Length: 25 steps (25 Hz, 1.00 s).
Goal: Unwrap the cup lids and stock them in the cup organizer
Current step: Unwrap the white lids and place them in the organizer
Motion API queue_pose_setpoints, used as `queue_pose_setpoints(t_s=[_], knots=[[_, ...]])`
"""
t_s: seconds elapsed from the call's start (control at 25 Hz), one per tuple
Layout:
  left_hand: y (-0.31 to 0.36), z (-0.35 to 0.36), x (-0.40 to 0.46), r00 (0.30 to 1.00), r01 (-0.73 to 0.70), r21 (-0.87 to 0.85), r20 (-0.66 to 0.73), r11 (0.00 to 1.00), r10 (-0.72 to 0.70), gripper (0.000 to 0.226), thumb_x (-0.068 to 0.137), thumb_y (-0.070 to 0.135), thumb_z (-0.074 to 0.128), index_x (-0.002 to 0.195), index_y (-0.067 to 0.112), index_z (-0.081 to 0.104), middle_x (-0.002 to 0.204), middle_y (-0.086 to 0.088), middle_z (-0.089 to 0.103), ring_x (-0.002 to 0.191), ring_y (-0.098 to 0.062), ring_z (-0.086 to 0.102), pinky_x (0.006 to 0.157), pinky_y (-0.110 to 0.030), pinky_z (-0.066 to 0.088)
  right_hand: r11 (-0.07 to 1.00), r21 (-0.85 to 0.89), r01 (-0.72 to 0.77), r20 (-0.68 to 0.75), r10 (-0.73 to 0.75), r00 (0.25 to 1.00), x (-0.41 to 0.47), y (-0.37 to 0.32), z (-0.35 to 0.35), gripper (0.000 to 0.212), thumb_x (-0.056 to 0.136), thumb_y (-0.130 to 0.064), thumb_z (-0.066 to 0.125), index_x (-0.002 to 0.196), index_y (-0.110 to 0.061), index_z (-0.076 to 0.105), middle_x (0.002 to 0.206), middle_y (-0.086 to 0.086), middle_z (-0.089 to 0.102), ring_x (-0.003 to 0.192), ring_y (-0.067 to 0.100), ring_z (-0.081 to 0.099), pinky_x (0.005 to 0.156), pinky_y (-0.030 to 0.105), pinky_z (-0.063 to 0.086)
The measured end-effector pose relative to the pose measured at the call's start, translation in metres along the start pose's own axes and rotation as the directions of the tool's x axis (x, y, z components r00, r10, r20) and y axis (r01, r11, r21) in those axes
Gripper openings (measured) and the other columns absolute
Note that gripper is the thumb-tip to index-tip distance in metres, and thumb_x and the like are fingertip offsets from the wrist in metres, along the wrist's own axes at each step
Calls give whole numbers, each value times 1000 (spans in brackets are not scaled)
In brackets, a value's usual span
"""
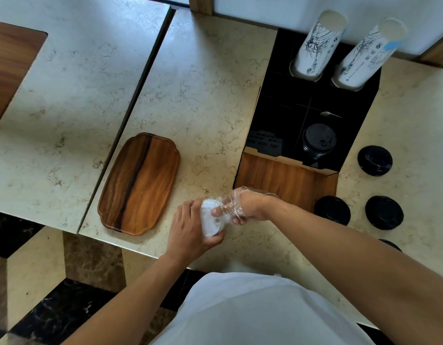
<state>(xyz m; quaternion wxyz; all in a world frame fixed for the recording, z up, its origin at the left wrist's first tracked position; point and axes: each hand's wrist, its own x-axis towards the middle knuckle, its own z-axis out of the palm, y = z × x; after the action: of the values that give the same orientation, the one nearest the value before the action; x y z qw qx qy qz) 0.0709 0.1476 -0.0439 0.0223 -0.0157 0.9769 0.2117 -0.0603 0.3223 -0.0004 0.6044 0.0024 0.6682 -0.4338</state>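
Observation:
My left hand [190,230] grips a short stack of white cup lids [210,219] from the left, just above the counter's front edge. My right hand [242,206] pinches the clear plastic wrap [231,199] at the stack's right end, with the film bunched over its fingers. The black cup organizer [265,100] lies to the upper right. One of its front compartments holds a stack of black lids [318,143]. Its back holds two stacks of white printed paper cups [317,43].
A wooden tray [140,183] lies left of my hands. Several loose black lids [374,160] sit on the counter right of the organizer. A wood-lined recess [285,180] opens just beyond my right hand. The marble counter [203,83] has a seam on the left.

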Motion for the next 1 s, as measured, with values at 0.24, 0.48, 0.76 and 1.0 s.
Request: queue_pose_setpoints(t_s=[0.24, 0.48, 0.76, 1.0], knots=[[-6, -2, 2, 999, -13, -74, 29, 997, 15, 105, 57, 64, 79, 137, 7, 43, 117, -11, 52, 103, -29, 54, 86, -41, 51, 973, 229, -18, 18, 14, 1000, -5, 10, -3, 16, 88, -24, 80, 96, -11, 76, 69, -1, 71, 50, 7, 51, 41, 17, 38], [-7, -4, 0, 1000, -25, -144, -11, 989, 24, 96, 61, 62, 83, 133, 8, 49, 115, -6, 56, 101, -24, 56, 84, -33, 49, 982, 184, 40, -6, -40, 999, -10, 3, -5, 28, 91, -18, 77, 110, 4, 75, 90, 16, 70, 55, 10, 50, 44, 19, 38], [-15, -4, -4, 995, -100, -101, 15, 990, 102, 83, 71, 64, 75, 124, 2, 59, 107, -11, 60, 94, -27, 58, 84, -31, 46, 998, 59, -6, 2, 6, 1000, -13, 4, -18, 41, 84, -13, 83, 123, -8, 74, 80, 10, 65, 46, 6, 49, 40, 17, 41], [-22, -10, -13, 981, -188, 6, 52, 982, 188, 68, 75, 42, 83, 126, 2, 60, 97, -10, 61, 82, -28, 60, 69, -39, 55, 991, -126, -48, 37, 53, 998, -19, 0, -36, 43, 86, -6, 80, 128, -5, 69, 116, 17, 74, 76, 14, 72, 70, 28, 62]])
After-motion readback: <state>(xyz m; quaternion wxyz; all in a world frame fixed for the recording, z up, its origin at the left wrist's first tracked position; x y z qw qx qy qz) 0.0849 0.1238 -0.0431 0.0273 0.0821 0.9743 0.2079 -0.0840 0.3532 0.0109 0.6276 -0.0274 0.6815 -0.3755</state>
